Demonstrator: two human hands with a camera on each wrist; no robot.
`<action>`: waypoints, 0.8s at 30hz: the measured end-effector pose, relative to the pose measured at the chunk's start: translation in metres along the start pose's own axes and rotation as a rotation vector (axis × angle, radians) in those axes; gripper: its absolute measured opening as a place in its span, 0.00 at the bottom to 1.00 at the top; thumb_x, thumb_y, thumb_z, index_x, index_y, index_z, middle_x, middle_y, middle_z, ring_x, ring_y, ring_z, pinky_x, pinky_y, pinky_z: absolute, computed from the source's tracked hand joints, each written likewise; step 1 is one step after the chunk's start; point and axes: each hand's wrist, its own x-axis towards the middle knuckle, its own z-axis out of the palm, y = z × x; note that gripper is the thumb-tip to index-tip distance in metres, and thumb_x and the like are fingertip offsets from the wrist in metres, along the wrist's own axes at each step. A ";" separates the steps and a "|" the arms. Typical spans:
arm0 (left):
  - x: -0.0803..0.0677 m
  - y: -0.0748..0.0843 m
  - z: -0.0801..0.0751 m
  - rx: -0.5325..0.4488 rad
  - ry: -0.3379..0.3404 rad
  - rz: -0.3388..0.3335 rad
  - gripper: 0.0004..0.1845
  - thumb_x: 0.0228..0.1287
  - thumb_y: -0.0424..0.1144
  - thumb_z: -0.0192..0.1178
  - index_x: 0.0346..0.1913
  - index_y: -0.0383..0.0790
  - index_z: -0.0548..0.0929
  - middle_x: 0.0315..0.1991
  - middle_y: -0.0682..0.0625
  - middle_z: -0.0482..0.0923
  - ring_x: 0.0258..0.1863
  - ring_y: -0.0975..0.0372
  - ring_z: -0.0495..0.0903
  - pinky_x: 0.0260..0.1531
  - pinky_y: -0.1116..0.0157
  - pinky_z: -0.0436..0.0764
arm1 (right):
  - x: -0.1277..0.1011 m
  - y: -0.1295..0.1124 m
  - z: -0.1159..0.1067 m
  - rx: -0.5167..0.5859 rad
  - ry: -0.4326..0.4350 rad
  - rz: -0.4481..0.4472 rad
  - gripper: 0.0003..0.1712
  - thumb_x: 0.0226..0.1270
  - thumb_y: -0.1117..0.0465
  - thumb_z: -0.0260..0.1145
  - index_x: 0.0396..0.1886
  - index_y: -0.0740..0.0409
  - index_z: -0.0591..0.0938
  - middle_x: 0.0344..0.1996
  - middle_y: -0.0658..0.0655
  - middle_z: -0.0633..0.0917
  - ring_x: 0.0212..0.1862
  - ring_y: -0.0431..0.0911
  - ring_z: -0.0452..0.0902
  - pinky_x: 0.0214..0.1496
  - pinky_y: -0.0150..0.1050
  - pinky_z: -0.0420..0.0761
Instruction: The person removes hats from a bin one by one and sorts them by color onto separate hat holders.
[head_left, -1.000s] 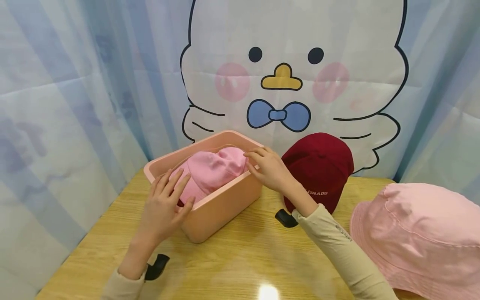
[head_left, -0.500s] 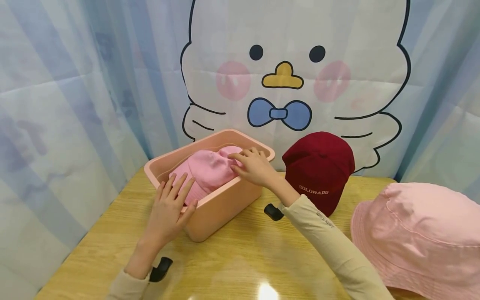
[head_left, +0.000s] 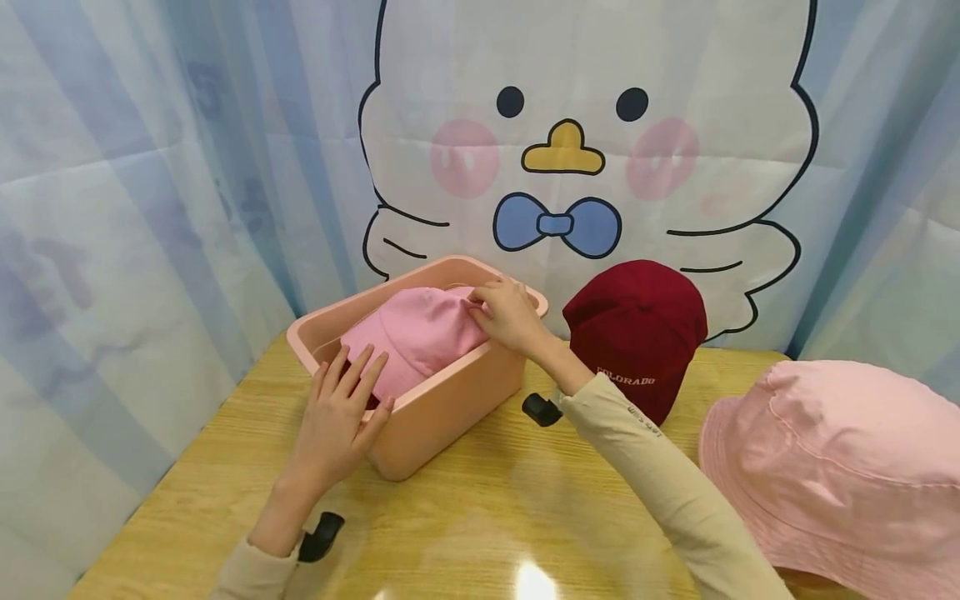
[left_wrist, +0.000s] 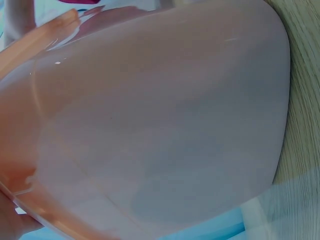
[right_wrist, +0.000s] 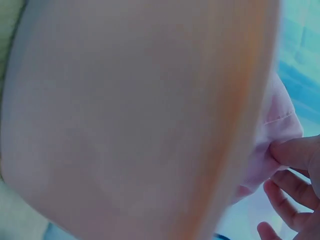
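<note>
Fingers of our right hand (head_left: 510,317) pinch the pink cap (head_left: 416,337) while our left hand (head_left: 337,417) lies flat-fingered on its brim; tugging harder could tip the light bin (head_left: 442,408).

The right hand (head_left: 510,315) has slid from the near rim to the far end of the pink cap (head_left: 416,337), its grip now pinching the fabric.

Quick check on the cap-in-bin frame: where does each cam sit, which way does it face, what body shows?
Head: above, facing forward and down at the table; shows left hand, right hand, both sleeves.
Left wrist: tight against the pink bin wall; a sliver of hand at the lower left corner.
Right wrist: along the bin toward the pink cap; fingertips pinch it.
Shared: the bin fills both wrist views.
</note>
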 end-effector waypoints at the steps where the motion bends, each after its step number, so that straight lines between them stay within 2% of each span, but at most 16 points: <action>1: 0.000 0.000 0.000 0.000 -0.003 0.000 0.28 0.66 0.54 0.40 0.60 0.38 0.69 0.61 0.38 0.66 0.62 0.41 0.58 0.58 0.41 0.54 | 0.003 0.001 -0.004 0.012 0.021 -0.006 0.07 0.56 0.63 0.62 0.31 0.61 0.83 0.30 0.57 0.85 0.38 0.51 0.74 0.42 0.46 0.71; 4: 0.000 0.000 -0.001 -0.007 -0.016 -0.009 0.29 0.66 0.55 0.39 0.60 0.38 0.69 0.61 0.39 0.65 0.63 0.42 0.58 0.60 0.41 0.52 | 0.011 0.006 -0.015 0.045 0.093 -0.039 0.06 0.55 0.65 0.62 0.29 0.65 0.83 0.28 0.59 0.85 0.33 0.52 0.73 0.39 0.44 0.71; 7: 0.000 0.000 -0.001 -0.009 -0.024 -0.014 0.30 0.66 0.56 0.38 0.61 0.39 0.68 0.63 0.41 0.64 0.63 0.43 0.57 0.60 0.42 0.52 | 0.018 0.008 -0.026 0.065 0.143 -0.052 0.06 0.56 0.67 0.62 0.29 0.66 0.83 0.27 0.61 0.84 0.33 0.53 0.73 0.40 0.43 0.70; 13: 0.000 -0.001 -0.001 -0.004 -0.020 -0.005 0.31 0.67 0.58 0.35 0.64 0.42 0.63 0.67 0.45 0.57 0.64 0.43 0.55 0.60 0.42 0.52 | 0.028 0.007 -0.047 0.063 0.152 -0.047 0.07 0.57 0.66 0.61 0.33 0.65 0.83 0.30 0.61 0.83 0.37 0.53 0.70 0.43 0.44 0.69; 16: 0.000 -0.002 0.000 -0.005 -0.035 -0.015 0.31 0.67 0.57 0.36 0.67 0.44 0.59 0.69 0.45 0.53 0.65 0.42 0.54 0.60 0.41 0.52 | 0.032 0.006 -0.055 0.050 0.164 -0.044 0.07 0.58 0.66 0.60 0.32 0.65 0.82 0.30 0.62 0.83 0.37 0.54 0.71 0.44 0.47 0.70; 17: 0.000 -0.002 0.000 -0.007 -0.042 -0.022 0.31 0.66 0.57 0.37 0.67 0.45 0.59 0.69 0.44 0.52 0.65 0.42 0.53 0.60 0.41 0.52 | 0.034 0.007 -0.057 0.051 0.174 -0.042 0.08 0.58 0.66 0.60 0.32 0.66 0.82 0.30 0.62 0.83 0.38 0.54 0.72 0.47 0.47 0.70; 22: 0.000 -0.003 -0.001 -0.008 -0.061 -0.034 0.30 0.66 0.56 0.39 0.64 0.41 0.64 0.67 0.41 0.56 0.65 0.42 0.53 0.60 0.42 0.52 | 0.041 0.012 -0.077 0.066 0.216 -0.003 0.09 0.60 0.65 0.59 0.33 0.66 0.81 0.32 0.63 0.83 0.39 0.53 0.74 0.51 0.45 0.71; 24: 0.000 -0.003 -0.001 -0.005 -0.060 -0.030 0.30 0.66 0.56 0.39 0.62 0.40 0.67 0.66 0.40 0.58 0.64 0.41 0.54 0.60 0.41 0.52 | 0.042 0.013 -0.088 0.071 0.225 0.001 0.09 0.60 0.64 0.59 0.34 0.66 0.81 0.33 0.62 0.83 0.39 0.53 0.74 0.49 0.43 0.73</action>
